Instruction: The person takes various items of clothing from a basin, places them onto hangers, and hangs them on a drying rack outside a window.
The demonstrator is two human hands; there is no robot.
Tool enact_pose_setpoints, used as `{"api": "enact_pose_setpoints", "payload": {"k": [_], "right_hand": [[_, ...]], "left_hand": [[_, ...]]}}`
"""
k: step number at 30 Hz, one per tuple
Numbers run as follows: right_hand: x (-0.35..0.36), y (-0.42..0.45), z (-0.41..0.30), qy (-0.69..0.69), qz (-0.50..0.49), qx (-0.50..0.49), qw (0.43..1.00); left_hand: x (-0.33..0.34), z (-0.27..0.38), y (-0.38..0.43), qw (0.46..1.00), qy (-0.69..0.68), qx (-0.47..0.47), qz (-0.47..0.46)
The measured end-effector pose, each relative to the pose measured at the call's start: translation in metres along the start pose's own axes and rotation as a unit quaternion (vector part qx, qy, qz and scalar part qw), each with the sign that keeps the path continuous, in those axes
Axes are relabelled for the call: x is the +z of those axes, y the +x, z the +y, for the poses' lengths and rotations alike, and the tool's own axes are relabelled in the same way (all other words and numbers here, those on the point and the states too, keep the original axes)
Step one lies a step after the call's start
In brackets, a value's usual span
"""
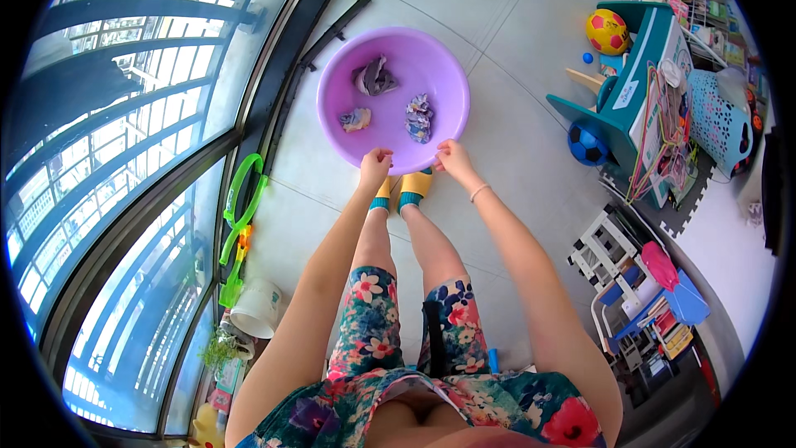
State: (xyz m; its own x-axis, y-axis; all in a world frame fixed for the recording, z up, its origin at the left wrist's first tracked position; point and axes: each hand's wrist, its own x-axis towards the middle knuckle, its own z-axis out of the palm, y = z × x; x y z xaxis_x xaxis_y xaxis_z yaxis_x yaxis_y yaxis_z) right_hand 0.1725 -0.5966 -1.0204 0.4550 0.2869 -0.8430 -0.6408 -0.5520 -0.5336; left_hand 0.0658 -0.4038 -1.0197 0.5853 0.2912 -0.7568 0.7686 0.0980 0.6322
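Note:
A round purple plastic basin (398, 37) is in front of me, its near rim overlapping the view of my slippers' toes. My left hand (375, 168) has its fingers curled at the near rim, left of the middle. On the near right part of the same rim, my right hand (456, 160) grips with thumb and fingers. Three crumpled cloths lie apart inside: a dark grey-brown one (374, 76) at the back left, a small pale blue and cream one (356, 120) at the left, and a blue patterned one (419, 118) at the right.
Barred windows (137, 93) run along the left, with a green plastic hoop (245, 186) and a white bucket (256, 309) below. At right are a teal-edged cabinet (650, 87), a blue ball (586, 144), a yellow-pink ball (607, 32) and a folded step stool (603, 246). Grey tiles (516, 199) cover the floor.

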Motion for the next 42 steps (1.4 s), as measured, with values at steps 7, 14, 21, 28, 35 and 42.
{"api": "enact_pose_setpoints", "payload": {"k": [7,14,21,28,35,42], "right_hand": [[0.051,0.164,0.059,-0.362,0.202,-0.016,0.91],[0.039,0.107,0.019,-0.1,0.047,-0.064,0.992],[0.006,-0.024,-0.09,-0.166,0.006,-0.081,0.983],[0.023,0.076,-0.03,-0.349,0.055,-0.12,0.928],[0.066,0.204,0.02,-0.221,0.201,-0.066,0.952],[0.079,0.128,-0.005,0.076,-0.006,-0.053,0.996]], "left_hand": [[-0.018,-0.043,0.02,0.996,-0.085,0.01,0.023],[-0.037,-0.048,-0.022,0.996,-0.06,-0.04,0.043],[-0.047,0.036,-0.078,0.992,-0.116,-0.041,0.033],[-0.038,0.026,-0.046,0.993,-0.106,-0.036,0.023],[-0.031,-0.03,-0.001,0.989,-0.142,-0.033,0.041],[-0.054,-0.033,-0.032,0.985,-0.145,-0.065,0.068]]}}
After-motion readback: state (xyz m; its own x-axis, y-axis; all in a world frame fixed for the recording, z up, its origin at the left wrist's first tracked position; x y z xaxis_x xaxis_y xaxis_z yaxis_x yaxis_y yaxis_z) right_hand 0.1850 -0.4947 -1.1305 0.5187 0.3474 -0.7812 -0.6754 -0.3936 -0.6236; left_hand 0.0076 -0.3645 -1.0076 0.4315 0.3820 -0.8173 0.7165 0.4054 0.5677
